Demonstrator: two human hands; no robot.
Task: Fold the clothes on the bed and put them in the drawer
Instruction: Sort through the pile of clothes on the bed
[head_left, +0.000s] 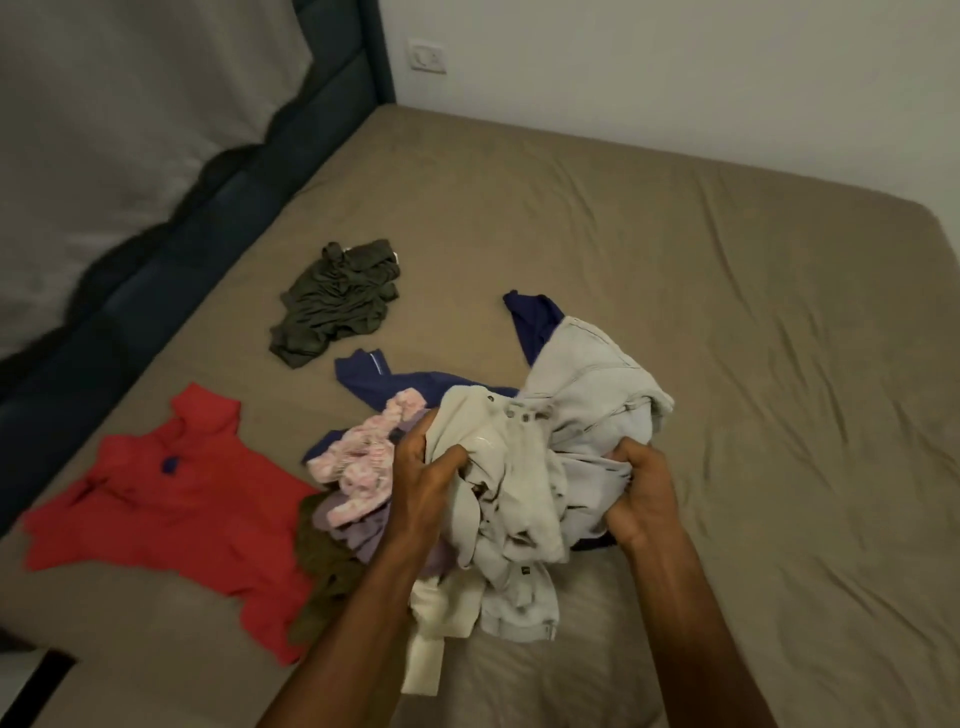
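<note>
In the head view, a bundle of pale clothes (524, 467) is held up just above the bed (727, 312), a little below the middle of the picture. The left hand (431, 467) is curled into the cream cloth at the bundle's 9 o'clock side, and the right hand (641, 491) is closed round a fistful of grey cloth at its 3 o'clock side; both hands have hold of fabric, with the fingers partly buried in it.

At 9 o'clock from the bundle, touching it, lie a pink patterned piece (363, 462) and a lilac one (358, 530). A navy garment (395, 382) shows behind, at 11 o'clock. A red shirt (171, 493) lies spread flat farther out at 9 o'clock, and a dark green top (337, 304) lies crumpled, well apart, at 11 o'clock. No drawer is seen.

The cloth is judged soft, light and limp: nothing will hold its shape, and several pieces look tangled together, so one pull may drag others along. A single garment is best taken by a firm edge, such as the waistband or the shoulders, and shaken loose before it is laid flat.
</note>
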